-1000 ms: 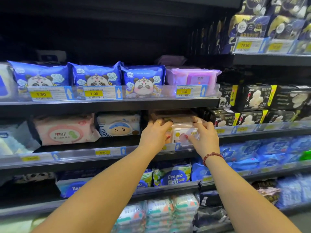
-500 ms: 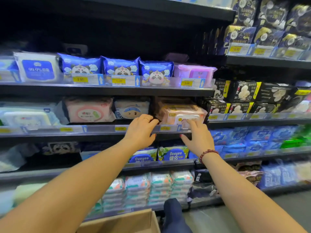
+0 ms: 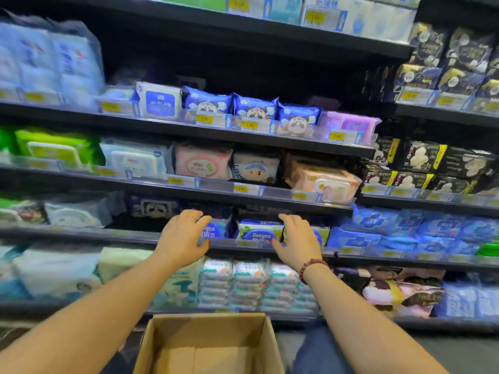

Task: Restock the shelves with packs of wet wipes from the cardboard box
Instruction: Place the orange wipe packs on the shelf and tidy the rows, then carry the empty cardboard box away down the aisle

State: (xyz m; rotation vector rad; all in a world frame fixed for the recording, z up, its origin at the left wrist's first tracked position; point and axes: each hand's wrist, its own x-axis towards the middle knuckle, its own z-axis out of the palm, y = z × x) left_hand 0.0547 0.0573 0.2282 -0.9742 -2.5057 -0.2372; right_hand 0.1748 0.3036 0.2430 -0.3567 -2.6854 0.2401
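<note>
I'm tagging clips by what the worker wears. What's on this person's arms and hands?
Both forearms are bare, with no sleeves in view, and neither the left hand nor the right hand is gloved. A dark red bead bracelet circles the right wrist. A thin ring seems to sit on a left finger. The thumbnails look painted red.

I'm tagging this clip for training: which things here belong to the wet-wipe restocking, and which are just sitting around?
Job: cardboard box, peach wipes pack on the shelf, left hand, right hand, both empty.
Just there: panda packs, black pad packs, Deeyeo pack.
</note>
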